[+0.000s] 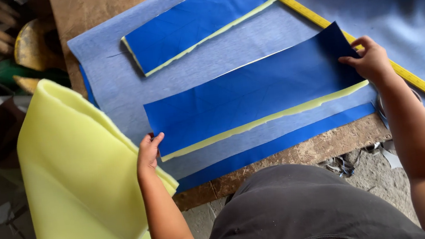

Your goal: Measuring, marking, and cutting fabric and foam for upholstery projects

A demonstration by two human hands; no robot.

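Now, you are laying the blue fabric strip (257, 89), backed with yellow foam, flat across the pale blue cloth (110, 78) on the bench (101, 3); keep it taut and its edges even. Your left hand (147, 150) is pinching the strip's near-left corner, and your right hand (370, 58) is pressing its far-right corner, fingers closed on the edge, just beside the yellow measuring tape (419, 83).

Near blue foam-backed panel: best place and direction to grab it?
Grip the near blue panel at its two short ends, coming in from left and right. It is long, thin and floppy, lying flat on the pale fabric, so end holds keep it taut. The left hand and right hand sit there.
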